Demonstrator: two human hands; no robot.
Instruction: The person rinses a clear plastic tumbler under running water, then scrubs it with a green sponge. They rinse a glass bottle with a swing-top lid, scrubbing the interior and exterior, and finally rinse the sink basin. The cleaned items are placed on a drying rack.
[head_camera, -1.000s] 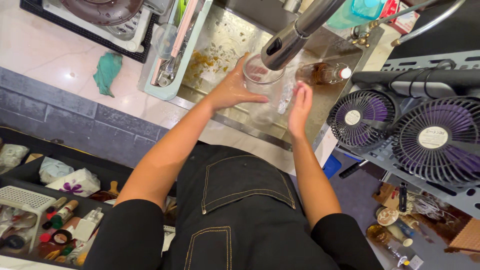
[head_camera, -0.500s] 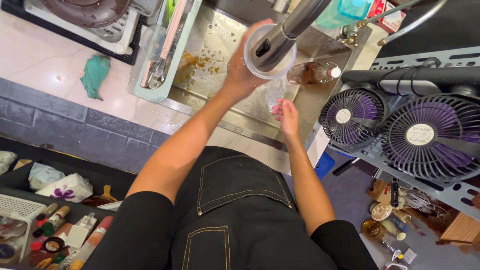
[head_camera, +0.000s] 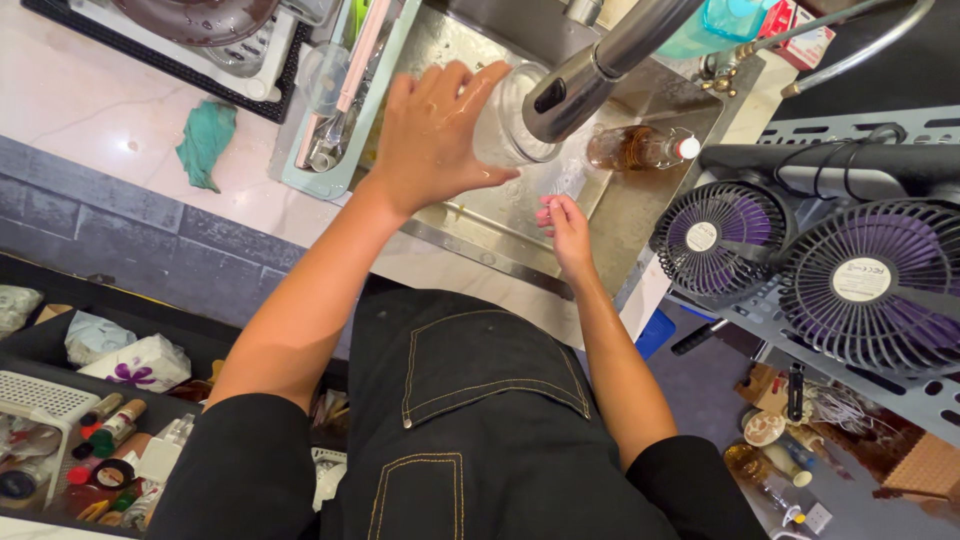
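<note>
Since half a second ago, left hand (head_camera: 435, 135) lifted the clear glass (head_camera: 505, 120) closer under the tap (head_camera: 600, 65), fingers wrapped round it above the sink (head_camera: 640, 215). Right hand (head_camera: 565, 225) below, fingers loosely curled, holding nothing. Rinse looks underway; brown bottle (head_camera: 640, 148) lies far right in the sink, untouched.

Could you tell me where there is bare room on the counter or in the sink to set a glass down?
The pale counter is bare between the teal cloth and the black drying mat, and left of the cloth. The sink is crowded: the left hand holds a clear glass under the faucet, the right hand below, a brown bottle beside.
</note>
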